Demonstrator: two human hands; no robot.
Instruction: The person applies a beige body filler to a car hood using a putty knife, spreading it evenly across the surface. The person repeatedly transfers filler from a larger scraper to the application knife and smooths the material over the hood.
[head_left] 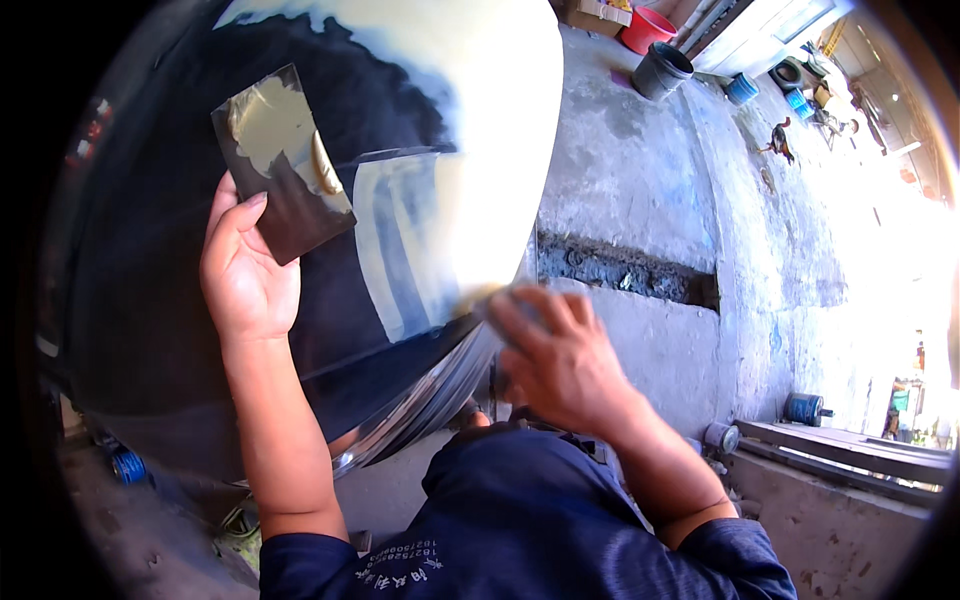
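My left hand (248, 265) grips a dark flat putty board (295, 205) by its lower edge, thumb on top. Cream-coloured putty (270, 125) is smeared over the board's upper part, with a thick ridge along its right side. Over the car panel's front right edge, my right hand (560, 350) is closed and blurred by motion. It seems to hold a dark putty spreader (513, 318), mostly hidden by the fingers, with cream putty where it meets the panel. The black car panel (330, 290) carries a pale putty patch (395, 245) and a broad whitish area (500, 110) beyond it.
Below the panel's front edge is a shiny headlight or grille part (420, 400). A rubble-filled trench (630, 270) crosses the concrete floor to the right. A black bucket (662, 72), a red basin (648, 30) and a rooster (780, 140) are farther off. Planks (850, 450) lie at right.
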